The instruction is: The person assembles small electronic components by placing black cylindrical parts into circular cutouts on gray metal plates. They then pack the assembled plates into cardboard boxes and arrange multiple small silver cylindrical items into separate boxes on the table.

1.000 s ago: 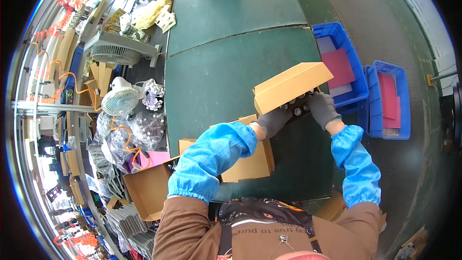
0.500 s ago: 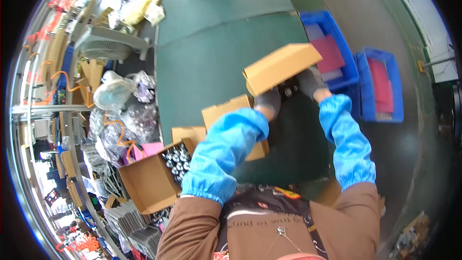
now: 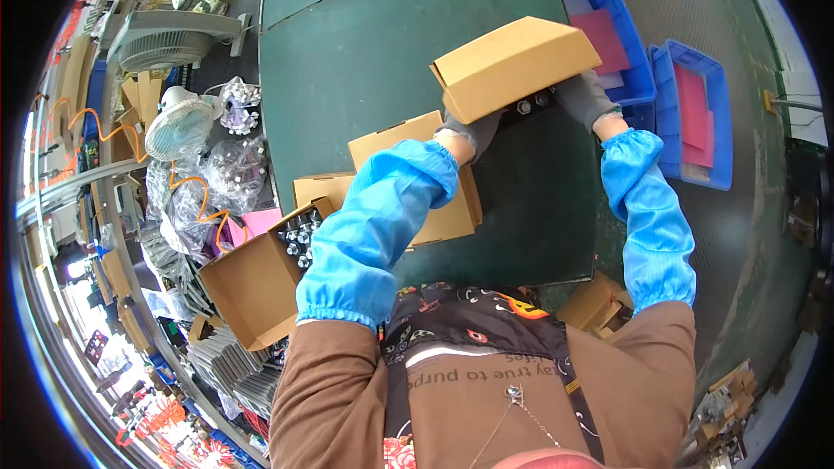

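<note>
A tan cardboard box point(image 3: 521, 61) is held over the green table, its lid side tilted. At its near left corner my left hand point(image 3: 478, 132), in a grey glove, is closed on the box, fingers partly hidden beneath it. My right hand point(image 3: 584, 100), also grey-gloved, grips the near right end. Between the hands, under the box's near edge, dark parts with shiny round metal ends point(image 3: 525, 108) show; whether they lie inside the box I cannot tell. Left of my hands, another cardboard box point(image 3: 452, 213) is partly covered by my left sleeve.
Blue crates point(image 3: 641, 78) with pink sheets stand at the right of the green table point(image 3: 347, 52). An open carton point(image 3: 252, 295) at the lower left sits beside several black-and-silver metal parts point(image 3: 300, 239). A white fan point(image 3: 182, 126) and plastic bags point(image 3: 234, 169) are at the left.
The whole view has shifted, so table, crates and boxes sit higher in it. The held box has tipped slightly, showing more of its near face. Both hands stay on it.
</note>
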Tool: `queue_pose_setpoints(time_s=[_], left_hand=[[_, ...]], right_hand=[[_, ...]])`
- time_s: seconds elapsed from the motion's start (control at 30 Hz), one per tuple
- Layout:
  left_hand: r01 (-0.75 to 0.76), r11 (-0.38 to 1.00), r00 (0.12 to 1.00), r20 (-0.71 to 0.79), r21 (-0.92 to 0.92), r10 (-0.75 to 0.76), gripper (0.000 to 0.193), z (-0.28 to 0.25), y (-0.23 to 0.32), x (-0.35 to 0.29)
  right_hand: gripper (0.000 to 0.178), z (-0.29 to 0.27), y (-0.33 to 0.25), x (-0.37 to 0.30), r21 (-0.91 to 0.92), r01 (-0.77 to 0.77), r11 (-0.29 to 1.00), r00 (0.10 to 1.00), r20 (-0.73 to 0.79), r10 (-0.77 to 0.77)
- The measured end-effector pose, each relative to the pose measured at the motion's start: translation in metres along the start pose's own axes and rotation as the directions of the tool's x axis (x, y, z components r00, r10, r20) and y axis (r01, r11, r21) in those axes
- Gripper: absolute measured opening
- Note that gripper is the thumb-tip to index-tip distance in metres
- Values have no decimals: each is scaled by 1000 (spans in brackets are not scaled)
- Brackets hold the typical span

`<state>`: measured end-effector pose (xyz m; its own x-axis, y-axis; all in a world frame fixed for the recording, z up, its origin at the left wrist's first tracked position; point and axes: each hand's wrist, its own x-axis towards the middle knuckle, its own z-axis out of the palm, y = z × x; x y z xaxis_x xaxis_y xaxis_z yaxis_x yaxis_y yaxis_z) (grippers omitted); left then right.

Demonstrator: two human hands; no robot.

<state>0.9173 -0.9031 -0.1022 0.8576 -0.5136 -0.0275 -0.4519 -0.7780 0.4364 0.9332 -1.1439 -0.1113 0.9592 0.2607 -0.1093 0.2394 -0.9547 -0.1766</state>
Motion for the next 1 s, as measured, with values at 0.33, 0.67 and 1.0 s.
queue_pose_setpoints(time_s=[0.33, 0.67, 1.0], left_hand=[[109, 987, 989, 111, -119, -95, 43, 5, 3, 25], [306, 952, 894, 339, 13, -292, 53, -7, 20, 48], [-317, 896, 902, 390, 310, 184, 27, -19, 14, 33]], right_hand=[[25, -16, -57, -20, 64, 66, 996, 997, 33, -69], [23, 8, -60, -24, 200, -153, 968, 986, 102, 135], [32, 55, -69, -55, 343, -100, 934, 898, -373, 233]])
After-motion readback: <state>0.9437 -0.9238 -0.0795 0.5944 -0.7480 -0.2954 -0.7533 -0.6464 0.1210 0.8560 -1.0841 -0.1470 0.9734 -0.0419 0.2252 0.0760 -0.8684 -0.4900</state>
